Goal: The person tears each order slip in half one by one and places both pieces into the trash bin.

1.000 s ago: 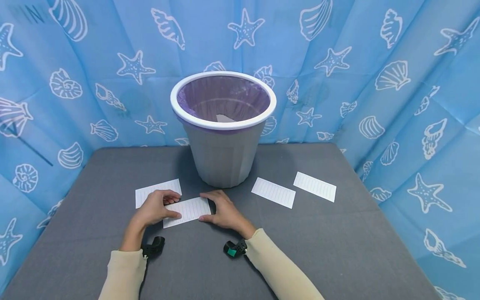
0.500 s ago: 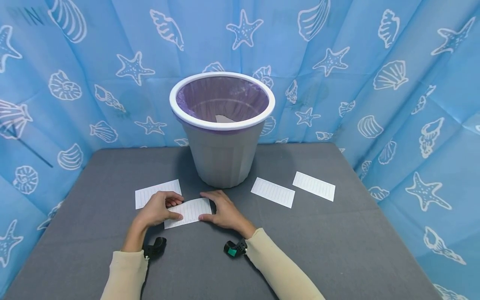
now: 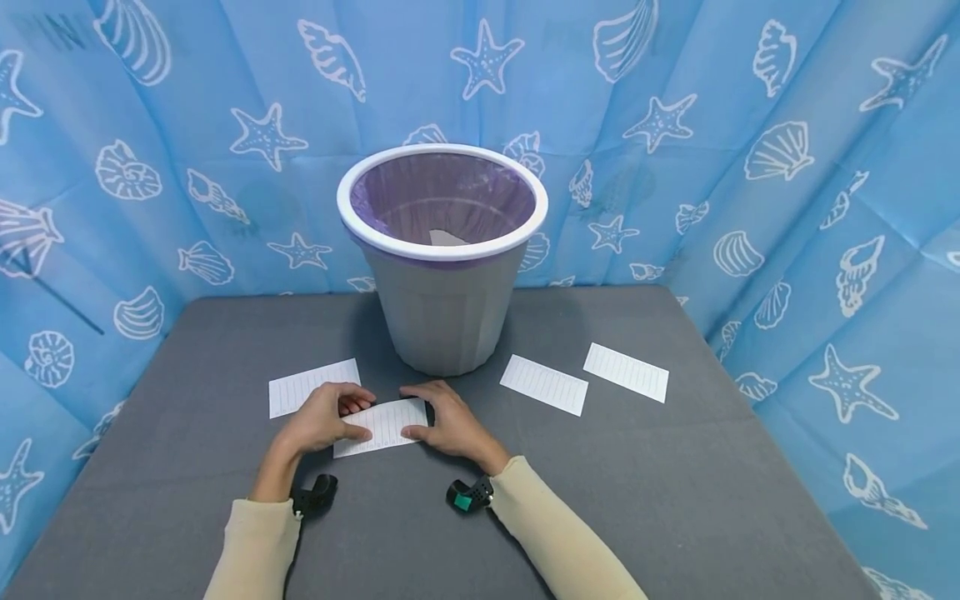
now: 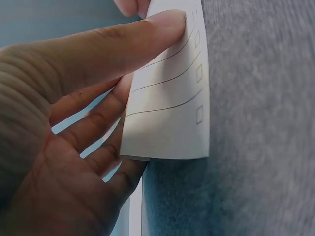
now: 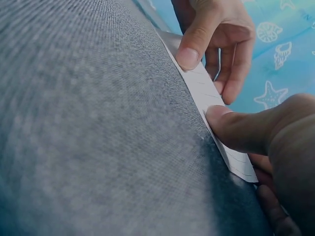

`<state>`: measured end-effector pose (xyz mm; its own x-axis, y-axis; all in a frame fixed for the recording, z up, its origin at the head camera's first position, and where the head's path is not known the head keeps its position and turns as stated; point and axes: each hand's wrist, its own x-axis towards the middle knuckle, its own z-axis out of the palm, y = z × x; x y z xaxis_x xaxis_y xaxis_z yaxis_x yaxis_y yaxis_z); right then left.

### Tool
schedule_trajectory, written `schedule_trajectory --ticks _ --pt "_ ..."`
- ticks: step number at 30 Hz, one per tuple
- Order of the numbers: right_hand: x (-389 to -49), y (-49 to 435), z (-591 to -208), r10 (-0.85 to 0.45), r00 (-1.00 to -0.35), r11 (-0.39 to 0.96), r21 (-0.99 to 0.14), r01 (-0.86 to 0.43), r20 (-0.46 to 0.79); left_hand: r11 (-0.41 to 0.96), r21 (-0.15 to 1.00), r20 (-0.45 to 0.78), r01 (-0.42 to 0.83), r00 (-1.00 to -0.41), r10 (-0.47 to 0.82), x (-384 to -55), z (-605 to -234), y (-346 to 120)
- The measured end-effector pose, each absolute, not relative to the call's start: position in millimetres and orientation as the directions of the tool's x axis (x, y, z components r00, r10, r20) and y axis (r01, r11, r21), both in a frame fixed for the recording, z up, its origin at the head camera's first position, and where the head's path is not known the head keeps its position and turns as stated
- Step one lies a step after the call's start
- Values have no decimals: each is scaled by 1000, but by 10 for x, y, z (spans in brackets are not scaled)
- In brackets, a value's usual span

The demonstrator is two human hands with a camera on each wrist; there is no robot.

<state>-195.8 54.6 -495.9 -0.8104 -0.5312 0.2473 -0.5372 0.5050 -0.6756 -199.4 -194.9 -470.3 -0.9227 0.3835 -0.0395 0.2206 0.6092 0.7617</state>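
Paper slip (image 3: 388, 423), white and ruled with thin lines, sits between your two hands, left of the middle of the grey surface (image 3: 660, 500) and on your side of the bin (image 3: 450, 308). Your left hand (image 3: 321, 417) pinches its left end, thumb on the printed face and fingers behind; your right hand (image 3: 448, 423) pinches the right end likewise. Its lines curve in the left wrist view, so the sheet is bowed, and small boxes run along one edge. Whether its lower edge touches the cloth, I cannot tell.

Just beyond your left hand, toward the far left corner, lies a second slip (image 3: 300, 390), partly hidden by that hand. Right of the bin lie an inner slip (image 3: 543, 385) and an outer slip (image 3: 626, 372), apart, the latter nearer the far right corner. The bin stands upright by the far edge, white-rimmed and lined in purple, with a pale piece (image 3: 446, 238) inside.
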Motion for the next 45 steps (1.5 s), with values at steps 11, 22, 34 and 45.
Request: schedule_trajectory --ticks 11,22,34,45 --pt "-1968 522 -4992 -522 -808 480 -689 -543 273 593 771 -23 234 -919 393 -1992 -4761 -1982" --pt "-1971 499 -4980 -491 -810 415 -732 -540 319 529 790 66 311 -901 430 -1992 -4752 -1929" --pt "-1996 530 -4963 -382 -881 340 -844 -415 280 445 843 116 300 -912 394 -1981 -4674 -1796" --pt "-2051 631 -4799 -357 -869 219 -874 -434 342 419 832 209 363 -906 368 -1990 -4533 -1744"
